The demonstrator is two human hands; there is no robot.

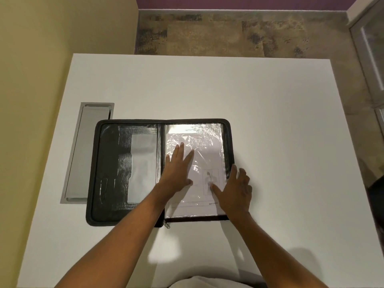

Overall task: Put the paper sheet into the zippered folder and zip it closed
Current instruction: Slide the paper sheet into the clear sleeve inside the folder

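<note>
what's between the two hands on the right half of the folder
In the head view, only the paper sheet under its clear sleeve lies between the left hand and right hand; nothing else sits there.

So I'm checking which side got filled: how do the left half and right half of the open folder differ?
The left half shows dark pockets with nothing white in them, and no hand touches it. The right half holds the paper sheet under glossy clear plastic, with the left hand flat on it and the right hand at its outer edge. Both halves lie flat and unzipped on the table.
</note>
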